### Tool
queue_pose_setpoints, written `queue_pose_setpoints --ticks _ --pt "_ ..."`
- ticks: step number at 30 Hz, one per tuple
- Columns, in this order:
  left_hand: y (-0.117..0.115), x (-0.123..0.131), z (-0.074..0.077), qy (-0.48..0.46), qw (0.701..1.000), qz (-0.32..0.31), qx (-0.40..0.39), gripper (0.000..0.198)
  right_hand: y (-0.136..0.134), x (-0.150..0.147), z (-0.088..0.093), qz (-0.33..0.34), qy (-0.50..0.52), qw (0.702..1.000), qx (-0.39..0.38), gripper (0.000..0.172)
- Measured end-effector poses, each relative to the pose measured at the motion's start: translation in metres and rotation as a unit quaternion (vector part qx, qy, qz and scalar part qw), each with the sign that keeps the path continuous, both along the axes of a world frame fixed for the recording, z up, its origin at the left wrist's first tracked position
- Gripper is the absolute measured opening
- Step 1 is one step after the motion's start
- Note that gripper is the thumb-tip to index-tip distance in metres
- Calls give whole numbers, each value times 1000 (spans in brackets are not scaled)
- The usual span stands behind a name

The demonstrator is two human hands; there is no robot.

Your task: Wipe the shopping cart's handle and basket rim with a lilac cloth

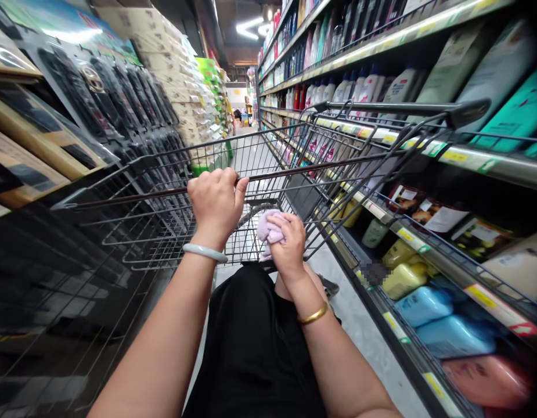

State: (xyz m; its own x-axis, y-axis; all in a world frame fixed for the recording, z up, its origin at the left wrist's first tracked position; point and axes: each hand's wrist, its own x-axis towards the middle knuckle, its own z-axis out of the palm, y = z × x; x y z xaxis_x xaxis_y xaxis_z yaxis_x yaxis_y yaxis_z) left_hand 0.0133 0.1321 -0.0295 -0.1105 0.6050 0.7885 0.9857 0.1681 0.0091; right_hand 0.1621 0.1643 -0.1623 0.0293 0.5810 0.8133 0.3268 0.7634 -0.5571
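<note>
Gripping a thin, straight, dark brown bar (289, 173) in the closed left hand (218, 197). Set crosswise to the black-clothed lap (255, 348), with its right end higher in view. Clutching a crumpled, soft lilac cloth (268, 228) in the right hand (289, 244), below and to the right of the left one. Too bunched to tell a long axis; drooping in one loose fold below the fingers. Can see, ahead of both hands, a dark grey wire-mesh shopping cart (259, 191), aimed forward, away from the lap.

Can make out lettering on white plastic bottles (401, 87), beyond and to the right of the hands, but too blurred to read for certain; likewise on yellow-and-white price labels (483, 296) right of the right hand. Can count one bar, one cloth and two bangles: a smooth, pale grey-green bangle (206, 252) behind the left hand, a gold-coloured bangle (314, 314) behind the right. Can also count two blue plastic bottles (455, 337) and one coral-pink plastic bottle (488, 380), low and right of the right hand.
</note>
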Motion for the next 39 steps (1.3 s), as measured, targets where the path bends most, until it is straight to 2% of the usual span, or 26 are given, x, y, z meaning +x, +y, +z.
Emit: queue_pose_setpoints --ticks 3,6,11,13,18,20,23,26,28,30,35,37,39 --pt "0 -1 0 4 1000 1 0 47 12 11 2 -32 99 995 -6 41" --pt "0 -1 0 4 1000 1 2 48 13 12 3 -59 126 990 -12 40" --pt "0 -1 0 -9 1000 -4 -3 49 -6 -8 -1 -3 -7 1000 -12 40" --pt "0 -1 0 -11 1000 -4 -3 49 -7 -9 -3 9 -16 1000 -8 39" --pt "0 -1 -1 -9 1000 -6 1 48 12 7 -5 -16 120 992 -37 38" --pt "0 -1 -1 -10 1000 -5 0 48 13 9 -6 -24 140 989 -46 39" --pt "0 0 -1 -9 1000 -1 0 48 4 -1 -7 0 85 995 -44 40" --pt "0 0 -1 -5 1000 2 1 48 -9 -15 -9 56 2 998 -23 40" --pt "0 0 -1 -2 1000 2 3 48 -12 -17 -10 78 -12 997 -8 39" --pt "0 -1 -1 1 1000 4 4 48 -8 -12 -9 67 17 998 -3 40" --pt "0 -1 -1 -3 1000 5 -3 47 8 9 -3 -36 143 989 -6 39" --pt "1 -1 -1 -8 1000 1 1 47 6 8 -2 -48 137 989 -7 38" --pt "1 -1 -1 -12 1000 -3 5 47 1 2 -4 -30 82 996 -13 39"
